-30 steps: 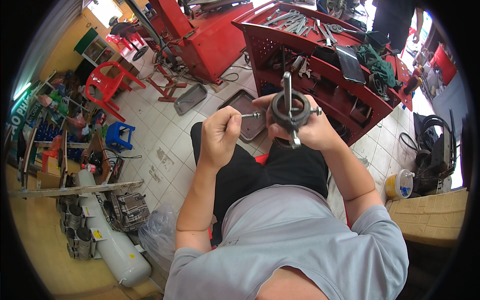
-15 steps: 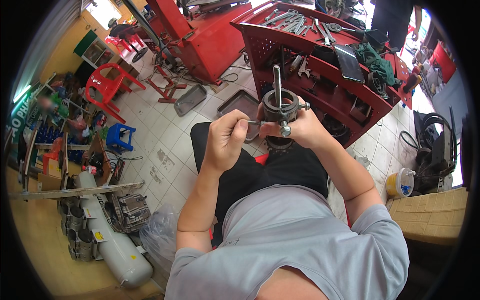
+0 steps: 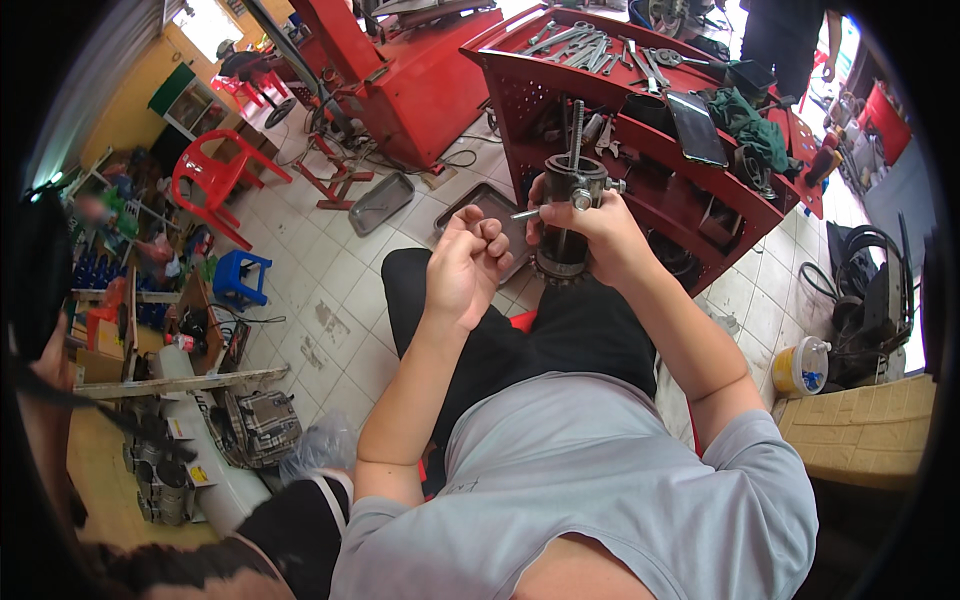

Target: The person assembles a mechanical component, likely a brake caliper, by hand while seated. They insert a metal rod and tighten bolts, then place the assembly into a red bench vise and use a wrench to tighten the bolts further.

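Left fingers (image 3: 492, 229) curl loosely, released, bolt (image 3: 525, 214) at two o'clock; right hand (image 3: 612, 235) grasps the cylinder (image 3: 575, 248): brace it firmly.

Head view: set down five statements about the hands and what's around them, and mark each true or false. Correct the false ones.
1. The right hand grips a cylinder, and the left hand is apart from it. True.
2. A rod sticks up from the cylinder's top. True.
3. The left hand grips the rod. False: it touches neither rod nor cylinder.
4. Wrenches lie on the cart. True.
5. The cart is blue. False: it is red.
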Motion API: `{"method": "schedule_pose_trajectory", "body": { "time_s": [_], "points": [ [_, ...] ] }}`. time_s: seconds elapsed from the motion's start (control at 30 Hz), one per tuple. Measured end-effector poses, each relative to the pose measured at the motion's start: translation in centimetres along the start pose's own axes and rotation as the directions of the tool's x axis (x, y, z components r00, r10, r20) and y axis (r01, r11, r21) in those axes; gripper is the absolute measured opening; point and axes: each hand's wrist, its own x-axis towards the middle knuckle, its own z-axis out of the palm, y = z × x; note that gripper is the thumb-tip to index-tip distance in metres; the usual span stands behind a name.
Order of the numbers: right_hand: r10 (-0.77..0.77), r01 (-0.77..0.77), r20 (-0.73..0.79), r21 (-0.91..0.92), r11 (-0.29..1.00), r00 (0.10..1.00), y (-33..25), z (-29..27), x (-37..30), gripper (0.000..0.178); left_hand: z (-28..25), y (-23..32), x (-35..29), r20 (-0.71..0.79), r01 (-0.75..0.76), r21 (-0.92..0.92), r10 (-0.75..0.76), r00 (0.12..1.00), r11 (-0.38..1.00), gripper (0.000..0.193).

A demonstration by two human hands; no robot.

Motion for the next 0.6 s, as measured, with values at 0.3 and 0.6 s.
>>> {"method": "schedule_pose_trajectory", "body": {
  "time_s": [0.3, 0.6],
  "points": [
    [0.090, -0.087, -0.027, 0.081, 0.993, 0.996, 0.0, -0.2, 0.5, 0.027, 0.9, -1.2, 0.6, -0.008, -0.225, 0.286, 0.237, 0.972, 0.932, 0.015],
    [0.081, -0.080, -0.032, 0.042, 0.996, 0.996, 0.1, -0.1, 0.6, 0.022, -0.1, -0.6, 0.4, 0.078, -0.296, 0.496, 0.297, 0.952, 0.817, 0.024]
  ]
}}
